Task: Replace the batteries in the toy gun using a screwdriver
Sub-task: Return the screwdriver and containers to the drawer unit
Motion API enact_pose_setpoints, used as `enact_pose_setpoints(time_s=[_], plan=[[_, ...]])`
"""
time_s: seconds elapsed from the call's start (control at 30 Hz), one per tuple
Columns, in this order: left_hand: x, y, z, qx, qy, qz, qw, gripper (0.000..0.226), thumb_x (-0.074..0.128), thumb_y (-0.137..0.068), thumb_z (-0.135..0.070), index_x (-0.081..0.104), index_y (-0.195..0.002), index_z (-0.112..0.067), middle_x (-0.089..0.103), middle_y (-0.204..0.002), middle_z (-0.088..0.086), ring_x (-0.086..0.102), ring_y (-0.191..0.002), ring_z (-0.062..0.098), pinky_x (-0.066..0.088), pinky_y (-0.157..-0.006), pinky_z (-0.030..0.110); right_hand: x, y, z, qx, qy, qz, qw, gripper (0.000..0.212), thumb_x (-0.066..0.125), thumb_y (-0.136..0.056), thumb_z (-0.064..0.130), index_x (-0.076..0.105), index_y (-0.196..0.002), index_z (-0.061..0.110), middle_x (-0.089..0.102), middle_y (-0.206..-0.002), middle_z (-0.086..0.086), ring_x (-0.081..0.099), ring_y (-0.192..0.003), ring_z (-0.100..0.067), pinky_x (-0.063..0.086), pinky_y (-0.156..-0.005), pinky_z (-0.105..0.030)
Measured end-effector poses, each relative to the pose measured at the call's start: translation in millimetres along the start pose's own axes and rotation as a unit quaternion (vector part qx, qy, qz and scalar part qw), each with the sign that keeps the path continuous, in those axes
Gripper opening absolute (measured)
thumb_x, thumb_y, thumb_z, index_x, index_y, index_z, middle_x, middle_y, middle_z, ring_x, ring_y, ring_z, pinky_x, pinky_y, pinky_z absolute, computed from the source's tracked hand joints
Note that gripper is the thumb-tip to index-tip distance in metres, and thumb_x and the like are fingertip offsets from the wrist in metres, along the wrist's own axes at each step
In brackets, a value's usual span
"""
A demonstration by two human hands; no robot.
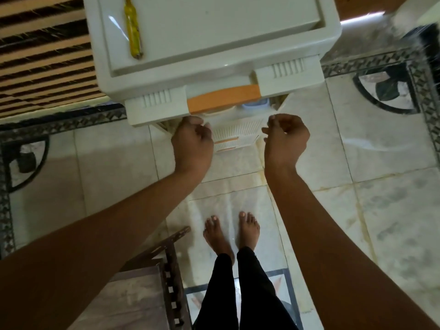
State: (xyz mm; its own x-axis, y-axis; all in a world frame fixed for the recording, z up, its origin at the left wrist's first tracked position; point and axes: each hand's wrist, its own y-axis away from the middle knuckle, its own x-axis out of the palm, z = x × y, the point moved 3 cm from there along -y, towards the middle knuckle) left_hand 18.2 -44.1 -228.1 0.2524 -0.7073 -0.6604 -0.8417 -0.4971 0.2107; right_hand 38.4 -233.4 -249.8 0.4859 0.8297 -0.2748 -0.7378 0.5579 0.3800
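From up here I look straight down on a pale tiled floor [381, 210] with a dark patterned border, and a striped slatted surface [42, 55] fills the top left corner. Against it stands a white plastic cabinet [214, 32], seen from above, and its top drawer [157, 108] juts out toward me with an orange handle [223, 101] in the middle of its front. Below that I can make out the ribbed front of a lower drawer [234, 136]. A dark wooden stool [142, 294] sits at the bottom left, beside two bare feet [248, 229] planted on the tiles just short of the cabinet. Both forearms reach up toward the drawer. The left hand [192, 141] is at the drawer's lower edge, left of the orange handle, back of the hand toward me. Its fingers [190, 121] are curled tight, and as far as I can see they hook under that edge and touch it. The right hand [285, 139] hangs in the air just apart from the drawer. Its fingers [276, 119] are loosely curled toward the palm, thumb close to forefinger, and I see nothing in them. The screwdriver [133, 32], with a yellow handle, lies on the cabinet's flat top near the left rim, well apart from both hands.
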Motion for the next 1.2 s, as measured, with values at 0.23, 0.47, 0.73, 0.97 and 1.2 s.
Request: enact_pose_setpoints(time_s=[0.23, 0.47, 0.73, 0.97, 1.2], plan=[[-61, 74, -46, 0.284, 0.04, 0.078, 0.955, 0.009, 0.064, -0.1, 0.004, 0.069, -0.107, 0.001, 0.07, -0.099, 0.009, 0.068, -0.091, 0.016, 0.055, -0.082, 0.02, -37, 64, 68, -0.253, 0.062, 0.085, 0.962, 0.004, 0.067, -0.096, 0.01, 0.07, -0.098, 0.008, 0.072, -0.088, -0.002, 0.07, -0.08, -0.013, 0.059, -0.073, -0.031], [-113, 36, -105, 0.38, -0.016, -0.078, 0.921, 0.012, 0.064, -0.091, 0.01, 0.07, -0.101, 0.005, 0.066, -0.099, 0.015, 0.06, -0.091, 0.017, 0.043, -0.084, 0.014, -21, 66, 128, -0.516, 0.137, 0.06, 0.844, 0.015, 0.071, -0.091, 0.007, 0.072, -0.103, -0.002, 0.067, -0.104, -0.017, 0.064, -0.097, -0.03, 0.053, -0.081, -0.036], [-134, -53, -106, 0.138, -0.071, -0.158, 0.975, 0.033, 0.077, -0.09, -0.029, 0.062, -0.111, -0.007, 0.063, -0.111, 0.011, 0.052, -0.094, 0.013, 0.032, -0.07, 0.011, 8, 36, 130, -0.555, 0.233, 0.093, 0.793, 0.033, 0.062, -0.101, 0.029, 0.072, -0.123, 0.006, 0.065, -0.137, -0.011, 0.059, -0.129, -0.03, 0.04, -0.11, -0.041], [-140, -51, -117, 0.088, -0.063, -0.083, 0.991, 0.013, 0.074, -0.098, -0.023, 0.069, -0.088, -0.016, 0.065, -0.077, -0.004, 0.06, -0.07, 0.006, 0.049, -0.059, 0.018, 10, 38, 116, -0.561, 0.229, 0.105, 0.789, 0.041, 0.065, -0.1, 0.019, 0.062, -0.137, 0.001, 0.057, -0.148, -0.015, 0.05, -0.141, -0.035, 0.036, -0.119, -0.054], [-143, 57, -78, 0.288, 0.002, -0.031, 0.957, 0.006, 0.075, -0.097, -0.011, 0.074, -0.102, -0.008, 0.067, -0.095, -0.002, 0.06, -0.082, 0.006, 0.043, -0.074, 0.01, 9, 40, 116, -0.564, 0.225, 0.097, 0.789, 0.043, 0.062, -0.099, 0.015, 0.06, -0.139, 0.0, 0.055, -0.15, -0.018, 0.046, -0.144, -0.036, 0.034, -0.119, -0.057]])
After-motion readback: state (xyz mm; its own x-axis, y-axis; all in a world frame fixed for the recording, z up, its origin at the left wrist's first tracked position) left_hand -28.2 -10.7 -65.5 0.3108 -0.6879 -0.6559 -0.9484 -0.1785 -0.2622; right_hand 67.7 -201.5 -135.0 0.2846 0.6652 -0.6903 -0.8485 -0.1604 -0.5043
